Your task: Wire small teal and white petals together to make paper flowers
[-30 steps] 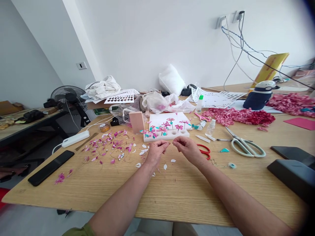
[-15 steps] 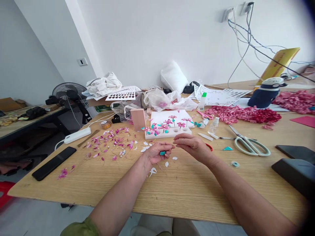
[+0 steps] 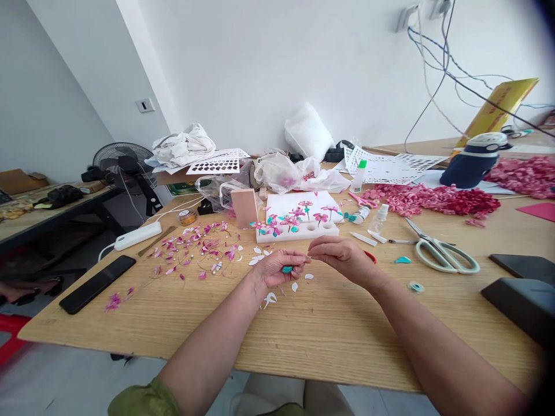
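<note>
My left hand (image 3: pixel 280 267) is closed in front of the foam stand, with a small teal leaf (image 3: pixel 287 269) showing between its curled fingers. Thumb and index finger of that hand meet the fingertips of my right hand (image 3: pixel 336 254), which is pinched. Whatever lies between the fingertips is too small to make out. Just behind, pink flowers (image 3: pixel 291 221) with teal leaves stand in a white foam stand (image 3: pixel 321 231) with round holes. White petal cutouts (image 3: pixel 269 299) lie under and around my left hand.
Loose pink petals and wires (image 3: pixel 208 251) spread to the left, near a black phone (image 3: pixel 97 284). On the right are large scissors (image 3: pixel 446 257), a teal scrap (image 3: pixel 403 260), a small spool (image 3: pixel 415 286), a spray bottle (image 3: pixel 378 221) and pink ruffled material (image 3: pixel 411 199).
The view has shifted slightly. Both hands keep their fingertips together in nearly the same place, and the teal leaf stays in my left hand.
</note>
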`<control>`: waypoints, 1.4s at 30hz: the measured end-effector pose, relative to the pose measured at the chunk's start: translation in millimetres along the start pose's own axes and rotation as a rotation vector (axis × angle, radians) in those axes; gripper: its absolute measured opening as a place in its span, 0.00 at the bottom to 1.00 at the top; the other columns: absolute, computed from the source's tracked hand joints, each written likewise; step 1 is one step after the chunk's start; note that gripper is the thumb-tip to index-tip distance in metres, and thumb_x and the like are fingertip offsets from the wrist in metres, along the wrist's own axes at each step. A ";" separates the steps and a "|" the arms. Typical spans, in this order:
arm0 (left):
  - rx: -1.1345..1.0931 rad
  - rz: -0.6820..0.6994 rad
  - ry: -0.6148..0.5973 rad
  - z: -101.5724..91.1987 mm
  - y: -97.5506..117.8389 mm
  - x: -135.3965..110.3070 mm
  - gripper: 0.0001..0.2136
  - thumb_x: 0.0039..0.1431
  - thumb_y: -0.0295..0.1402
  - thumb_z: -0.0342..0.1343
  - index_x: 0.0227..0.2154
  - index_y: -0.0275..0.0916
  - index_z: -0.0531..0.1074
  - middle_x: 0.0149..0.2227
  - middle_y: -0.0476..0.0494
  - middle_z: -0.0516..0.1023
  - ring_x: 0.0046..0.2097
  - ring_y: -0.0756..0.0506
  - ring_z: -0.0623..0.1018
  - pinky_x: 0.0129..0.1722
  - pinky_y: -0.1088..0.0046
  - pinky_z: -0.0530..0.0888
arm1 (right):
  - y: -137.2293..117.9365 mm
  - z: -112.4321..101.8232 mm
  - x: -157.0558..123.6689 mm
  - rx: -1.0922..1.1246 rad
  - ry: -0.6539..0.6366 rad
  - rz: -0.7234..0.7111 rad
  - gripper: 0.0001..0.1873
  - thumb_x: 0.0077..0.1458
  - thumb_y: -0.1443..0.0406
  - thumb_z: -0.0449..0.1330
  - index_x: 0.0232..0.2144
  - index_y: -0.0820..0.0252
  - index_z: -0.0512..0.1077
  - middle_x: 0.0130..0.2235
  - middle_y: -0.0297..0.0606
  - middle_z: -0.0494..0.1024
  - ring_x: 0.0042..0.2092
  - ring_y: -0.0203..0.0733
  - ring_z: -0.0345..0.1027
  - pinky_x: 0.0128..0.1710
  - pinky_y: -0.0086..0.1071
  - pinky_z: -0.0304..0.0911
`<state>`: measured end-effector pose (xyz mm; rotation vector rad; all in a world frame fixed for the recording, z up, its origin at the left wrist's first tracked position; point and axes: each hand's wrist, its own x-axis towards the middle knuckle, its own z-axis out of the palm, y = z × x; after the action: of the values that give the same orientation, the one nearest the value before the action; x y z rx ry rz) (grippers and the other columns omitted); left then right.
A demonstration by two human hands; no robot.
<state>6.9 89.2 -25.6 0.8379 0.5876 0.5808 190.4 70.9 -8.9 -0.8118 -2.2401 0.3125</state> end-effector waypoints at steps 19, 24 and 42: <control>0.259 0.092 0.154 7.0 -0.6 -5.0 0.08 0.37 0.31 0.62 0.23 0.33 0.73 0.17 0.52 0.64 0.21 0.56 0.61 0.23 0.77 0.56 | 2.3 9.0 -3.1 0.088 -0.035 0.249 0.08 0.50 0.67 0.50 0.23 0.60 0.67 0.26 0.33 0.69 0.27 0.33 0.60 0.26 0.26 0.55; 0.542 0.308 0.223 13.7 0.8 -5.0 0.06 0.40 0.32 0.59 0.19 0.34 0.72 0.18 0.52 0.64 0.23 0.55 0.61 0.25 0.76 0.56 | 6.0 12.5 -2.7 0.282 -0.060 0.448 0.06 0.46 0.67 0.52 0.21 0.61 0.66 0.21 0.29 0.64 0.23 0.31 0.55 0.21 0.25 0.50; 0.061 0.079 0.056 0.3 3.7 -4.2 0.10 0.35 0.29 0.64 0.24 0.30 0.72 0.20 0.51 0.65 0.21 0.58 0.62 0.22 0.79 0.54 | 3.3 8.5 0.1 0.082 0.167 -0.063 0.08 0.51 0.71 0.53 0.34 0.57 0.69 0.36 0.39 0.69 0.38 0.38 0.64 0.35 0.31 0.61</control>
<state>3.3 88.2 -21.5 0.9077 0.6273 0.6630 185.9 73.7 -16.3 -0.6964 -2.0785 0.2932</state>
